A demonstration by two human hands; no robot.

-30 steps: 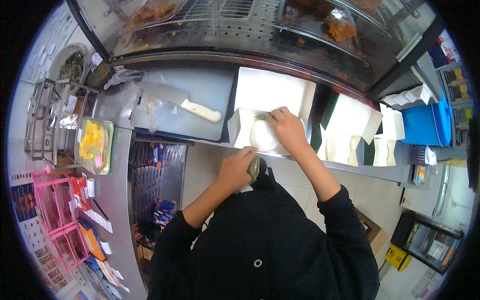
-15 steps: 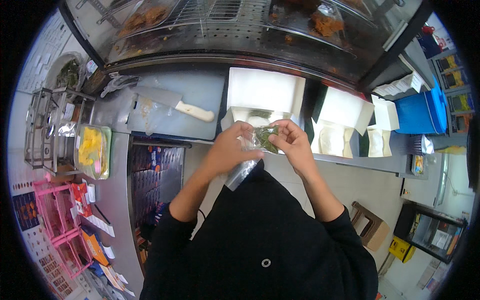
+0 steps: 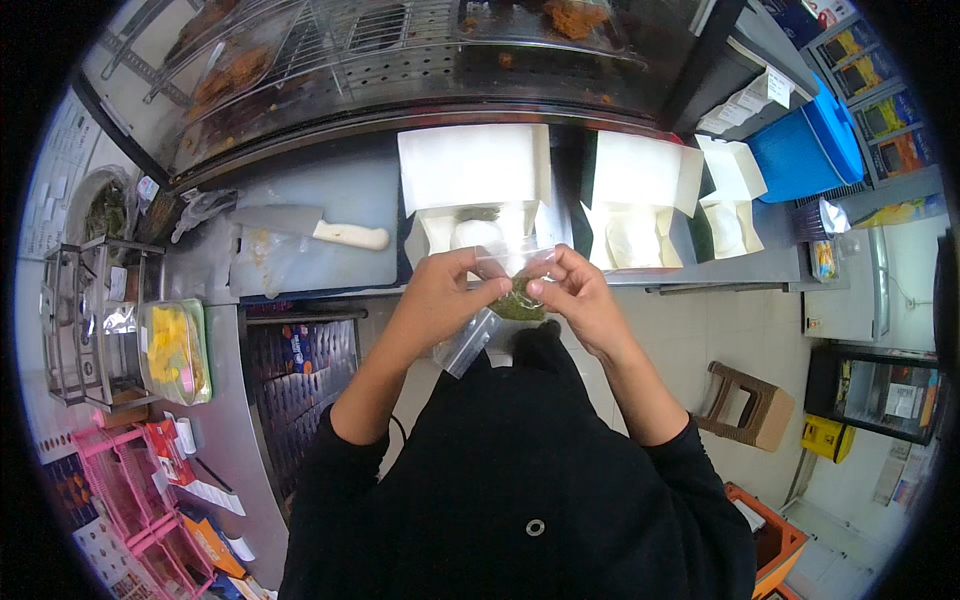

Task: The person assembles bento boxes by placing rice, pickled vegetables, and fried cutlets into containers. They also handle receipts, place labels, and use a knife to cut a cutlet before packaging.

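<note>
Left hand: my left hand [image 3: 440,295] pinches the top edge of the clear plastic bag [image 3: 500,300], thumb and fingertips closed on the film.
Right hand: my right hand [image 3: 578,298] pinches the opposite edge, fingers closed.
Bag: held in front of my chest, just short of the counter edge; contains green chopped matter, kind unclear.
Open box: white takeaway box [image 3: 480,200], lid up, holds a white mound with a green bit.
Other boxes: two more open white boxes [image 3: 640,205] to the right, white contents.
Surface: steel counter [image 3: 215,420]; cleaver [image 3: 300,225] on a cutting board [image 3: 330,215].
Left side: tub of yellow pieces [image 3: 172,350].
Room: glass display case [image 3: 380,60] above; wooden stool [image 3: 750,405] on tile floor.
Unclear: bag's lower part blurs against my dark sleeve.
</note>
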